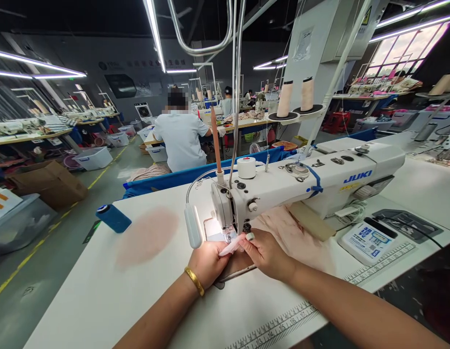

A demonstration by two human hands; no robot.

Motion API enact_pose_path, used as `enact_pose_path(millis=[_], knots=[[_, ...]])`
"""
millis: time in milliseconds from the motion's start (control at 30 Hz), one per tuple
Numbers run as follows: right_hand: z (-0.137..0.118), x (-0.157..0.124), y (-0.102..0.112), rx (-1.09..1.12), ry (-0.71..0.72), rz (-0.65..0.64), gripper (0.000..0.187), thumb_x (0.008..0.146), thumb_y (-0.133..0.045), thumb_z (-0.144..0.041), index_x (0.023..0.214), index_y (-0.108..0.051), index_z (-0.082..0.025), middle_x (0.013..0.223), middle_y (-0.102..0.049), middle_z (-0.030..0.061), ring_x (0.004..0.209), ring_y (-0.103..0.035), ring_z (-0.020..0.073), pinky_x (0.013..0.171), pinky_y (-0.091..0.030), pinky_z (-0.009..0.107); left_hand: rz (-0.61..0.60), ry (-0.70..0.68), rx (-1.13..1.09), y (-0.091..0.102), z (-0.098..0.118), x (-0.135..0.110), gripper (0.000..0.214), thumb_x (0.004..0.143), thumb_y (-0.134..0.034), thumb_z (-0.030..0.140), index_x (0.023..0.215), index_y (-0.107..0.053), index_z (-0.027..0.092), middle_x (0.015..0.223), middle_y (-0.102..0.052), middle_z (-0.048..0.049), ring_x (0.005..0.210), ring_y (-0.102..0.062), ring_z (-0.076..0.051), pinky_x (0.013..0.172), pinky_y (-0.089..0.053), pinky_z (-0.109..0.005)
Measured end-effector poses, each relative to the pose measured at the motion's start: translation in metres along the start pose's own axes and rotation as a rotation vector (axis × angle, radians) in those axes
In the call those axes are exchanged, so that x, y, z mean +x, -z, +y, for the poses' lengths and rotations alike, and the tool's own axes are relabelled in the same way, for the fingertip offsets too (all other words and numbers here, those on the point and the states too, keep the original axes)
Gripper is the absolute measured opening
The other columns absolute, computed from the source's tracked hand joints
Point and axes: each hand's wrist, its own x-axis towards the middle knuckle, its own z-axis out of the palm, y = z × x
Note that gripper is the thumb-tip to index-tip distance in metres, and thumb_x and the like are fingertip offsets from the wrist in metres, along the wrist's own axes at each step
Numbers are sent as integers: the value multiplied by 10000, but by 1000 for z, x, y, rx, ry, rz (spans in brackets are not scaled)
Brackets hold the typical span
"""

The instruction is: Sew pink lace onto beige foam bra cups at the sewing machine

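A small piece of pale pink fabric [232, 246] is stretched between my two hands, just in front of the needle of a white sewing machine [276, 183]. My left hand [207, 261], with a gold bangle at the wrist, pinches the fabric's left end. At its right end my right hand [266, 253] grips it between thumb and fingers. The presser foot [228, 235] is partly hidden behind the fabric and hands. More thin pink fabric [294, 235] lies under the machine arm. A lit lamp [193, 225] shines beside the needle.
A blue thread spool [113, 218] lies at the table's left. Right of the machine are a white control box [368, 240] and a printed ruler [279, 327] along the front edge. Thread cones [285, 99] stand behind. A person in a white shirt [181, 140] sits ahead.
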Motion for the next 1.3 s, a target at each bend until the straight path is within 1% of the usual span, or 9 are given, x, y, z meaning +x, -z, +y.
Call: enact_pose_path(millis=[133, 267, 367, 500, 667, 900, 1133, 1200, 1300], knots=[[1, 0, 1, -7, -2, -4, 395, 1101, -367, -368, 833, -617, -221, 791, -693, 38, 733, -640, 193, 713, -488, 309, 40, -46, 17, -1, -2, 0, 349, 976, -494, 314, 668, -625, 217, 670, -605, 8, 626, -552, -148, 600, -396, -249], [1, 0, 2, -8, -33, 4, 382, 1098, -371, -382, 848, -611, -220, 808, -704, 44, 738, -648, 196, 692, -490, 312, 151, -159, 34, -5, -8, 1, 243, 998, -463, 286, 981, -698, 231, 965, -654, -58, 899, -619, -205, 784, -505, -289], [1, 0, 2, -5, -23, 17, 353, 1092, -380, -358, 864, -609, -218, 820, -711, 49, 740, -652, 196, 686, -496, 311, 150, -188, 8, -9, -13, 2, 250, 1016, -436, 260, 1075, -677, 232, 1006, -658, -63, 932, -634, -204, 820, -534, -296], [2, 0, 1, -5, -27, 24, 313, 1078, -400, -324, 862, -602, -220, 819, -712, 48, 733, -655, 196, 681, -494, 311, 134, -151, 7, -9, -14, 3, 251, 1012, -450, 257, 972, -695, 227, 969, -664, -63, 920, -641, -203, 792, -541, -286], [2, 1, 1, 7, -41, 27, 316, 1078, -404, -334, 850, -591, -224, 814, -702, 43, 726, -642, 192, 672, -478, 304, 125, -146, -41, -4, -8, 3, 272, 989, -452, 252, 842, -677, 214, 826, -628, -36, 801, -608, -183, 718, -508, -268], [3, 0, 3, -20, -41, -30, 370, 1094, -358, -372, 845, -583, -216, 795, -673, 41, 725, -613, 191, 682, -461, 311, 29, -161, -76, 3, -2, -1, 207, 829, -462, 138, 637, -512, 199, 701, -511, 0, 663, -501, -146, 638, -418, -242], [6, -2, 4, -31, -53, -77, 370, 1079, -341, -378, 817, -547, -220, 786, -644, 46, 724, -600, 199, 687, -460, 319, -41, -101, -125, 8, 3, -4, 175, 772, -464, 189, 602, -421, 199, 671, -443, 10, 626, -448, -138, 595, -373, -250], [3, 0, 7, -41, -60, -98, 403, 1087, -317, -386, 808, -555, -219, 803, -650, 53, 741, -608, 204, 704, -470, 327, -48, -77, -121, 7, 3, -4, 175, 768, -472, 208, 601, -421, 199, 685, -453, 7, 626, -444, -138, 588, -371, -252], [-1, 2, 10, -37, -53, -155, 427, 1101, -301, -409, 882, -609, -210, 867, -683, 65, 795, -631, 216, 753, -491, 342, -25, -45, -133, 6, 4, -4, 191, 789, -485, 255, 610, -451, 198, 715, -472, 1, 655, -459, -145, 599, -379, -253]])
